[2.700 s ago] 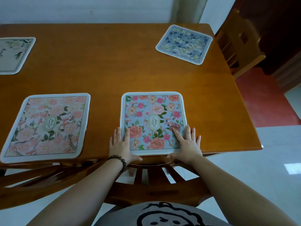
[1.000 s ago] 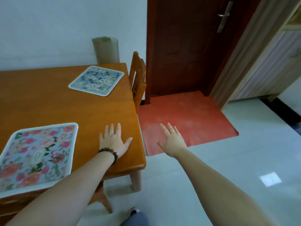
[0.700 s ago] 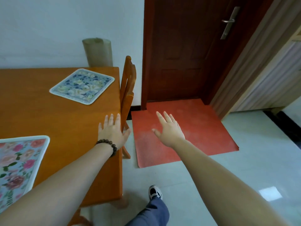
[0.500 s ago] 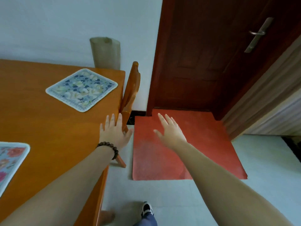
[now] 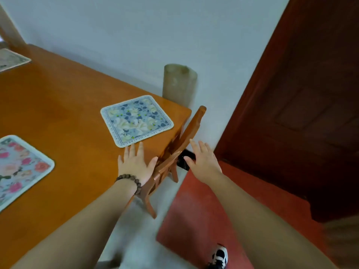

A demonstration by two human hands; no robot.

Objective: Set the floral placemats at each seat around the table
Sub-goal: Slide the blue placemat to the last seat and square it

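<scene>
Head view: you're reaching for the blue placemat [image 5: 137, 121] skewed beside the chair [image 5: 175, 158]; both hands' fingers spread, empty. Square it to the chair.

Head camera looks steeply down, near the table [image 5: 58, 105] corner.

left hand [image 5: 136, 165] beside blue placemat [image 5: 136, 120]

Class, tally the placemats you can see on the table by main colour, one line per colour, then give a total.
Navy-and-cream floral placemat: 1
Pale blue placemat with pink flowers: 1
Pale placemat at the far left edge, only partly in view: 1
Total: 3
</scene>
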